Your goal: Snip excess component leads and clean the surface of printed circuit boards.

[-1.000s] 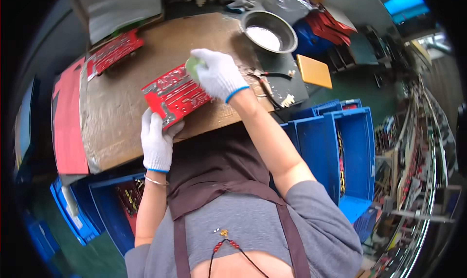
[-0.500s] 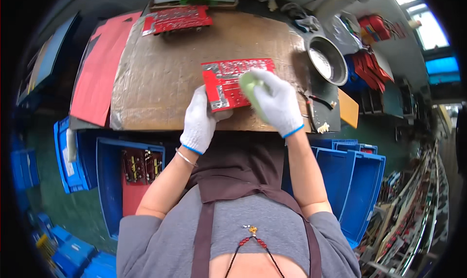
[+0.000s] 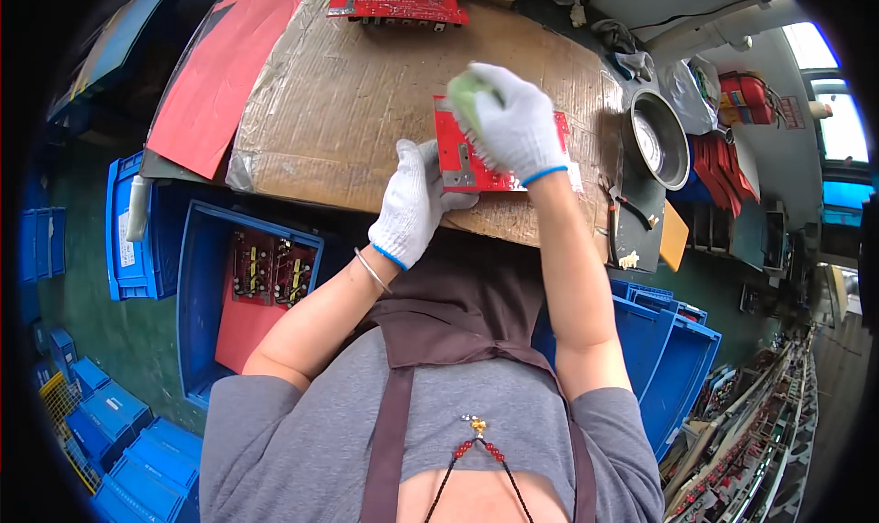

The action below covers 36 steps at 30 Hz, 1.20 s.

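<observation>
A red circuit board [image 3: 451, 147], solder side up, is held over the near part of the cardboard-covered bench. My left hand [image 3: 412, 198], in a white knit glove, grips the board's lower left edge, fingers partly hidden under it and thumb up beside it. In my gloved right hand [image 3: 524, 129] is a green scrub brush [image 3: 473, 97]. Its bristles point down at the board's surface, and the hand covers much of the board. Another red board [image 3: 398, 1], with components on its underside, lies at the far edge of the cardboard.
A metal bowl [image 3: 657, 138] and red-handled pliers [image 3: 618, 213] are on the right of the bench. Red sheet material [image 3: 229, 74] covers the left. Below the bench, a blue bin [image 3: 206, 312] with populated boards [image 3: 267, 268] stands left, another blue bin [image 3: 682, 367] right.
The brush has gone from the board's right half to its upper left. My left thumb has come away from the board's edge. The whole view has shifted, moving the bench rightward in it.
</observation>
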Each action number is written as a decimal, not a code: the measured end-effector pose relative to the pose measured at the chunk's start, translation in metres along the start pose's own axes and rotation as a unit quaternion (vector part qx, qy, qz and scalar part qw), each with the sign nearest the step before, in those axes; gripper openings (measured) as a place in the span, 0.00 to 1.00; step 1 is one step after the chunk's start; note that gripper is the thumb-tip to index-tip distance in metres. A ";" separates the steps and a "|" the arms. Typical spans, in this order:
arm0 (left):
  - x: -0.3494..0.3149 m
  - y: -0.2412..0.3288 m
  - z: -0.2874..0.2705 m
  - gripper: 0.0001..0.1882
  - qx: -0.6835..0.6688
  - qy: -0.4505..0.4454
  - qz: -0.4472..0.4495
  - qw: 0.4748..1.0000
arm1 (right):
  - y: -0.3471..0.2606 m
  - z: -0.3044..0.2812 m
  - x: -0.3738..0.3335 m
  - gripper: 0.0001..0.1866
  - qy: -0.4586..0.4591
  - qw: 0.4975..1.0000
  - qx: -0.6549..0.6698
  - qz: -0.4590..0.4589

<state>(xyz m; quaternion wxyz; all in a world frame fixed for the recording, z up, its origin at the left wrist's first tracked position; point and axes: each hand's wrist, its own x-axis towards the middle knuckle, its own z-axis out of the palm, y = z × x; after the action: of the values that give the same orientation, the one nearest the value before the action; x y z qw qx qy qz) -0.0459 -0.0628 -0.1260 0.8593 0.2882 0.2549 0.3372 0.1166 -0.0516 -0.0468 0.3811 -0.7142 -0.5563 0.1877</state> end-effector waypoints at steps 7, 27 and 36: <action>0.003 -0.008 0.003 0.47 -0.027 0.051 0.015 0.998 | -0.021 0.015 -0.028 0.21 -0.074 0.992 0.010 -0.104; 0.003 0.000 0.002 0.45 0.060 -0.005 -0.007 0.998 | 0.059 -0.068 0.014 0.23 0.067 0.961 0.114 0.244; 0.008 -0.001 -0.003 0.45 0.037 0.020 -0.023 0.999 | 0.011 0.013 0.002 0.19 0.011 0.997 -0.025 -0.066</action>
<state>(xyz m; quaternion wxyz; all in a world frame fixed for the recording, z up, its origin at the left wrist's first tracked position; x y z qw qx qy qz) -0.0419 -0.0564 -0.1312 0.8503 0.3072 0.2904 0.3136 0.1155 -0.0460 -0.0634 0.3813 -0.6873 -0.6021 0.1404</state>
